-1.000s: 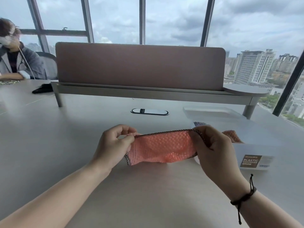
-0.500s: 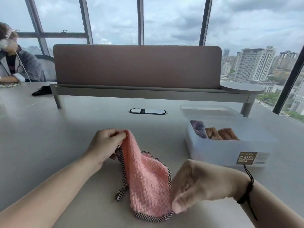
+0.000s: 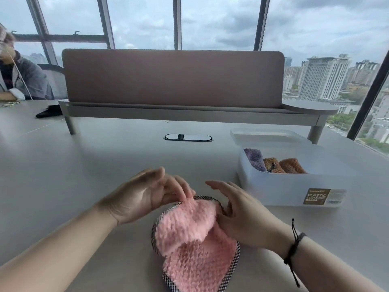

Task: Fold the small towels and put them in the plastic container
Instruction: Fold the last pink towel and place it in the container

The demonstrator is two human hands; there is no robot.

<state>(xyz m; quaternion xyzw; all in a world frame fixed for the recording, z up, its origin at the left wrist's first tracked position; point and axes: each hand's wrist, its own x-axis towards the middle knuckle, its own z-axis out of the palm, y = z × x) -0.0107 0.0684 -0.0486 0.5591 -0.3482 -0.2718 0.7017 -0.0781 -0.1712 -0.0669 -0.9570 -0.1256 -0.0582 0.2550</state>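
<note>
A grey table (image 3: 63, 175) carries a brown divider screen (image 3: 172, 79); a seated person (image 3: 19, 79) sits far left.

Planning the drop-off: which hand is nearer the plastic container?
Right. The right hand rests on the pink towel just left of the plastic container; the left hand is farther left.

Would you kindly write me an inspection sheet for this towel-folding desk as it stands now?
Surface: pale grey table, with an oval cable port in the middle.
Job's things: pink towel lies partly folded in front of the person; plastic container, open, holds a purple towel and two orange towels; its lid lies behind it.
Clutter: dark object at far left.
Grippers: left hand has its fingertips on the fold's top edge; right hand rests against the towel's right side.
Cables: nothing seen.
Surroundings: desk divider, windows, another person at far left.
</note>
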